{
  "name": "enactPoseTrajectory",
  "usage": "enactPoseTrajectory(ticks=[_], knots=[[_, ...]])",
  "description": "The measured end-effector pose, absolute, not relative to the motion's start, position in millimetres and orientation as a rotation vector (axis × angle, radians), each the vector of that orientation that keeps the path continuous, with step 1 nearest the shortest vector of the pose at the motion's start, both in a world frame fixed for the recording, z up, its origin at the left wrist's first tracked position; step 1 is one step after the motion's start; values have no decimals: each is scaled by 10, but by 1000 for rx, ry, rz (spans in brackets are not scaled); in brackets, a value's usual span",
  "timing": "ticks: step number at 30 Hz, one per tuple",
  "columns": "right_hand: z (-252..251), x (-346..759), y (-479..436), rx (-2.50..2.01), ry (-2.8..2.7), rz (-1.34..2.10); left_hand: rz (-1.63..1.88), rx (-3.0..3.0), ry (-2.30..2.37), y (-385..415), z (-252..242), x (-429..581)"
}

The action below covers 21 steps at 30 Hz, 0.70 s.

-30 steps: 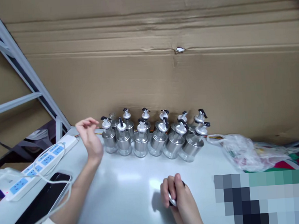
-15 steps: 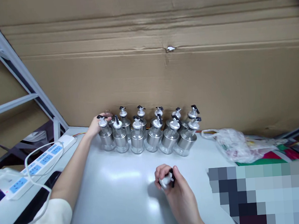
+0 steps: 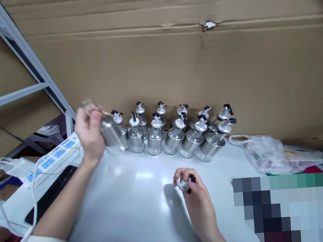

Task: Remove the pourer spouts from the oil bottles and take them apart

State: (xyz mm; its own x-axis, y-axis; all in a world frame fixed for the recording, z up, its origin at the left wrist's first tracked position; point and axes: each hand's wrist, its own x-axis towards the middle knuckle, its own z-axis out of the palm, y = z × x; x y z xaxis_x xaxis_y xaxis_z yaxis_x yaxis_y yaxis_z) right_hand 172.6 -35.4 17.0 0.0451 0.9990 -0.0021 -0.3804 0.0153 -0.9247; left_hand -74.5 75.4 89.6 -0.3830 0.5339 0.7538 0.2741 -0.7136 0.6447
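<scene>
My left hand (image 3: 90, 131) is wrapped round the neck of an uncapped glass bottle (image 3: 111, 133) with a metal sleeve. The bottle is lifted and tilted at the left end of the rows, partly blurred. Lower down, my right hand (image 3: 196, 196) grips a silver bottle stopper (image 3: 183, 183) with a black lever, held over the table. Several matching bottles (image 3: 155, 140) stand in two rows behind, each topped with a silver stopper and black lever. The front row partly hides the back one.
A white power strip (image 3: 49, 162) with cables and a dark flat object (image 3: 50, 195) lie on the left of the white table (image 3: 123, 212). A clear plastic bag (image 3: 267, 152) lies at the right. Cardboard (image 3: 146, 66) rises behind, beside a grey metal frame (image 3: 36, 65).
My left hand has brought the uncapped bottle up from the back row's left end, toward me. My right hand still grips the stopper. The camera view has shifted, tilting lower.
</scene>
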Motion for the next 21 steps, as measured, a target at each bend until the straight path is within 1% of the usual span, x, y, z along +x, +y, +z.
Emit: enactPoseTrajectory(ticks=[3, 7, 12, 18, 21], knots=[[129, 1736, -347, -1016, -997, 1221, 1919, 1684, 987, 427, 605, -323], [134, 1718, -339, -1115, -1022, 1151, 1705, 1880, 901, 180, 302, -9], [149, 1723, -331, -1141, -1061, 1079, 1594, 1949, 829, 102, 138, 53], [96, 1736, -317, -1206, -1118, 1139, 1510, 1906, 905, 77, -16, 45], [105, 1727, -295, -1192, -1089, 1155, 1470, 1792, 949, 102, -104, 5]])
